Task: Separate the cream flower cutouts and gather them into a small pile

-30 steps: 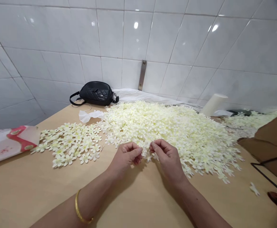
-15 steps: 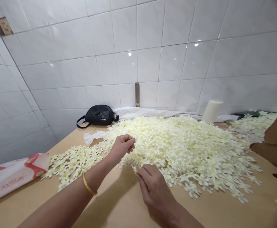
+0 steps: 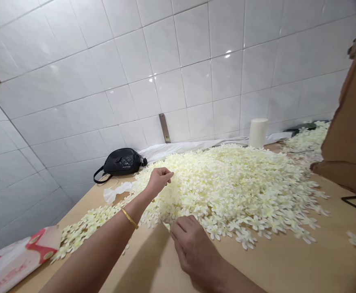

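A broad heap of small white and pale-yellow artificial flowers [image 3: 226,183] covers the middle of the table. My left hand [image 3: 160,180], with a gold bangle [image 3: 129,218] on its wrist, is raised in front of the heap. Its thumb and fingertips are pinched together, and whatever they hold is too fine to make out. Lower and nearer to me, my right hand [image 3: 193,242] is closed at the heap's front edge. A pale flower [image 3: 166,226] pokes out at its fingertips, mostly hidden by the fingers.
At the back left lies a black quilted bag [image 3: 121,162], with crumpled white material [image 3: 116,192] before it. A red and white package [image 3: 22,258] rests at the left edge. Behind the heap stands a white cone [image 3: 258,133]; brown cardboard [image 3: 348,122] rises at right. Tiled wall [image 3: 196,81] closes the back.
The camera view has tilted and shifted. Both hands stay in nearly the same places and remain pinched, the right one slightly further left in the picture.
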Motion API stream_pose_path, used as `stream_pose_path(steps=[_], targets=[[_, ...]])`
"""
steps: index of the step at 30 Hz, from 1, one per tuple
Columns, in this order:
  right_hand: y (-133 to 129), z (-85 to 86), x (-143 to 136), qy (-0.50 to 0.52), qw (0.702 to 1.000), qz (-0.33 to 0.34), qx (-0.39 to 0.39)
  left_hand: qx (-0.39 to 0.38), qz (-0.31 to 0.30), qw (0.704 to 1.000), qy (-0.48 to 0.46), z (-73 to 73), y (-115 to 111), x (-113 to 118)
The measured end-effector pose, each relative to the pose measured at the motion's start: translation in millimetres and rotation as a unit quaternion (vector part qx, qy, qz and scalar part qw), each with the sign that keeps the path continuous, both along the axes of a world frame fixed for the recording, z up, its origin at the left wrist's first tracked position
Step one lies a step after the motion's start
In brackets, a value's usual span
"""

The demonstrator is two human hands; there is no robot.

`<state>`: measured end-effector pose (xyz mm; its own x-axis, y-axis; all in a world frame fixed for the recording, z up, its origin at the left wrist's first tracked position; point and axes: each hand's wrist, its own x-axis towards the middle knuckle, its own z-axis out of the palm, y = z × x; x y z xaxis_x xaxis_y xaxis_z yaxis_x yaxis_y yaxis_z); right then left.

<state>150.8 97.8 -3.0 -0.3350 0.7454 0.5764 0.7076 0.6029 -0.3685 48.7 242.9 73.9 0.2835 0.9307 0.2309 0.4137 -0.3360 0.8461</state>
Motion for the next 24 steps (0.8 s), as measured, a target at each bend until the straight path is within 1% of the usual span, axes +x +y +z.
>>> stream_pose_path(steps=[4, 8, 11, 13, 14, 16, 17, 18, 20, 22, 24], targets=[[-0.1, 0.7, -0.1, 0.006, 1.0, -0.014, 0.016, 0.03, 0.028, 0.999, 0.02, -3.3, 11.5, 0.8], [3.3, 2.6, 1.2, 0.046, 0.997, -0.054, 0.027, 0.067, 0.067, 0.995, 0.025, -3.8, 16.6, -1.3], [7.4, 3.3, 4.1, 0.078, 0.993, -0.082, 0.027, 0.089, 0.082, 0.992, 0.03, 1.8, 8.0, -6.6], [9.5, 3.5, 5.8, 0.093, 0.991, -0.093, 0.034, 0.098, 0.075, 0.992, 0.039, 7.5, -7.1, -12.4], [10.0, 3.6, 6.2, 0.097, 0.99, -0.095, 0.037, 0.1, 0.066, 0.992, 0.045, 10.1, -17.2, -15.9], [9.7, 4.0, 5.8, 0.102, 0.99, -0.092, 0.04, 0.106, 0.03, 0.991, 0.07, 13.1, -40.7, -23.5], [8.9, 4.3, 5.1, 0.103, 0.99, -0.089, 0.038, 0.111, -0.004, 0.989, 0.092, 13.0, -52.7, -27.3], [7.9, 4.6, 4.1, 0.104, 0.99, -0.083, 0.035, 0.129, -0.053, 0.981, 0.132, 11.7, -64.1, -30.9], [5.7, 5.0, 1.9, 0.1, 0.992, -0.072, 0.034, 0.167, -0.128, 0.956, 0.203, 6.4, -82.8, -37.1], [4.4, 5.0, 0.0, 0.089, 0.993, -0.062, 0.036, 0.194, -0.164, 0.935, 0.248, -0.6, -94.1, -41.1], [4.5, 4.6, -0.9, 0.075, 0.995, -0.056, 0.038, 0.19, -0.172, 0.927, 0.274, -6.3, -98.8, -42.7]])
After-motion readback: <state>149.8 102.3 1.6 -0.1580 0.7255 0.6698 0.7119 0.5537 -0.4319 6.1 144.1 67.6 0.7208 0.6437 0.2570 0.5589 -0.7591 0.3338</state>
